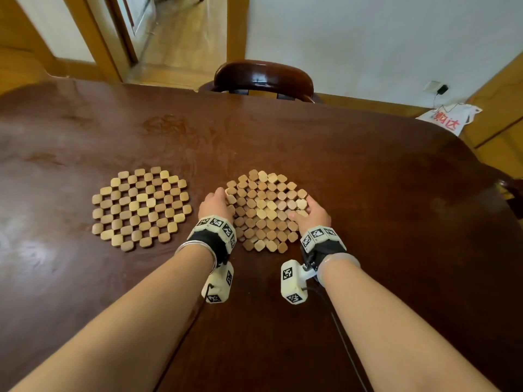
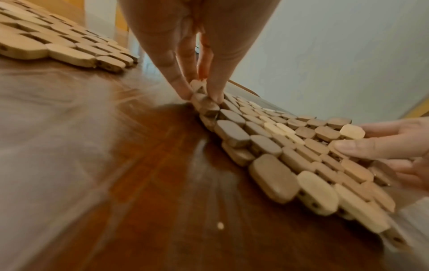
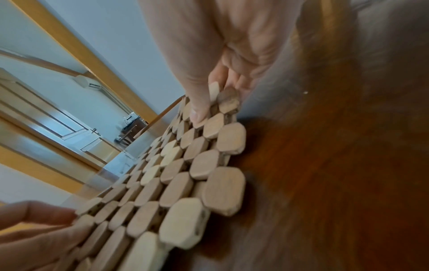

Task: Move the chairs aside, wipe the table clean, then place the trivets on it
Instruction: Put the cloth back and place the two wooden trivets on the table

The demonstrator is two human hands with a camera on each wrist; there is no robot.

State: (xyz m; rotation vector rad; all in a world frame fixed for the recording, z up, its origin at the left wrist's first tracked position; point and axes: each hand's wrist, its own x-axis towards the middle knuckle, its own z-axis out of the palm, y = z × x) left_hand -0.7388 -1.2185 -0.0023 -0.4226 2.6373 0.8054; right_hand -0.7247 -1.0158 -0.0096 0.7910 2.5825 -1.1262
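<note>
Head view: two round wooden-block trivets are seen on a dark brown wooden surface (image 1: 353, 165). The left trivet (image 1: 141, 208) lies flat with open gaps between its blocks and is touched by neither hand. The right trivet (image 1: 266, 210) sits just beside it, its blocks bunched tightly together (no gaps show through), and it is held at both sides.

The left hand (image 1: 215, 204) is placed at the right trivet's left edge; in the left wrist view its fingertips (image 2: 183, 91) are seen pinching the edge blocks, which are lifted and tipped there. The right hand (image 1: 311, 212) is placed at the trivet's right edge, with the thumb laid on top of the blocks and the fingers curled underneath, as the right wrist view confirms by the thumb (image 3: 197, 102) pressed on the upper face. Whether the middle of the trivet rests on the surface or is raised cannot be told.

A dark wooden chair (image 1: 264, 79) is seen at the far edge of the surface, its curved back rising above it. A white plastic bag with red print (image 1: 450, 117) lies on the floor to the far right, near a wall socket with a plug.
</note>
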